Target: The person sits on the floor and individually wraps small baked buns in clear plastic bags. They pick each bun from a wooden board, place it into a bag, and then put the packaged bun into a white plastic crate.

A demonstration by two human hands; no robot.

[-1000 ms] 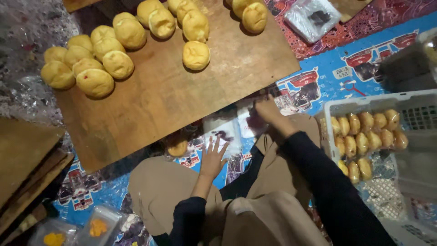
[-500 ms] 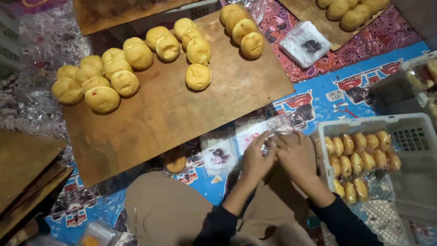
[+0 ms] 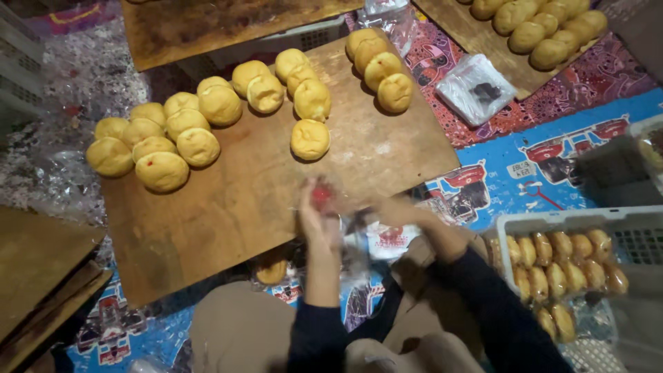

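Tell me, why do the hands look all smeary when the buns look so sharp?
In the head view, the left hand and right hand are streaked with motion blur, and the clear plastic bag between them is smeared too. The buns on the wooden board are crisp. Light is dim, and the corners go dark.

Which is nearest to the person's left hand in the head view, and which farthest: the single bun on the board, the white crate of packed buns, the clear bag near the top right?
From the left hand:
1. Single bun, just above the hand on the wooden board.
2. White crate, to the right, by the knee.
3. Clear bag, upper right, on the patterned mat.
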